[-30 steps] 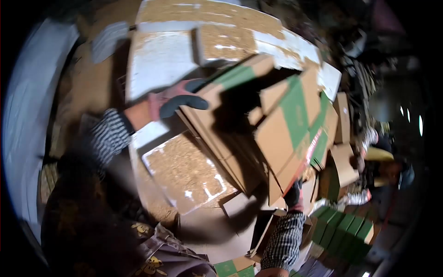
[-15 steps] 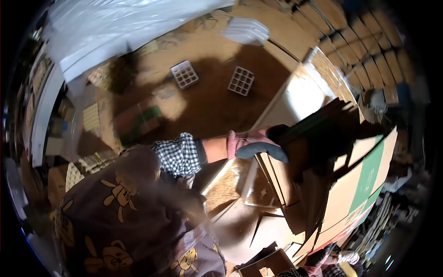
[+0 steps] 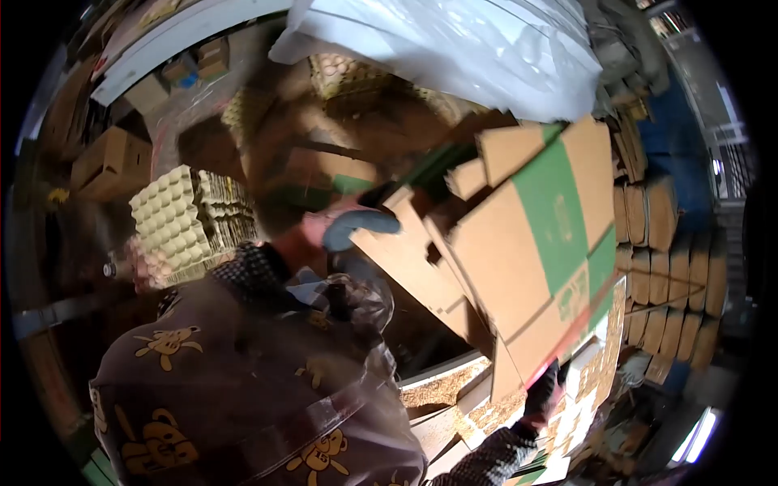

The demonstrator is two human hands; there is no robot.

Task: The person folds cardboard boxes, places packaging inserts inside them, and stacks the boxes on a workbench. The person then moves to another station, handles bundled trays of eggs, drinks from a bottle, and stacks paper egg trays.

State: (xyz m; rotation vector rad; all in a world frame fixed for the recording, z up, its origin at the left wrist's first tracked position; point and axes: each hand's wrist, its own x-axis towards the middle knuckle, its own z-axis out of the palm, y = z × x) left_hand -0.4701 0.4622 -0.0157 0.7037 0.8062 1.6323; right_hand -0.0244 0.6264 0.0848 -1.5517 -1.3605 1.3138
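A large tan cardboard box (image 3: 502, 251) with a green band is held tilted in front of me, its loose flaps spread on the upper left side. My left hand (image 3: 352, 228), in a pink and grey glove, is closed on a flap edge at the box's left. Down at the lower right edge, my right hand (image 3: 545, 398), in a dark-fingered glove, grips the box; part of its fingers is hidden. Beneath the box lies a tray-like bed of golden loose filling (image 3: 446, 387) with a pale rim.
Stacked pulp egg trays (image 3: 166, 223) stand to the left, near a closed brown carton (image 3: 112, 164). Eggs sit in trays (image 3: 336, 71) farther off. White plastic sheeting (image 3: 454, 49) covers something at the top. Bundled flat cardboard (image 3: 668, 283) is piled at the right.
My view has swung left, so the egg tray stack now shows. The box has turned to show more of its green-banded face, and my right hand has come into clearer view at its lower edge.
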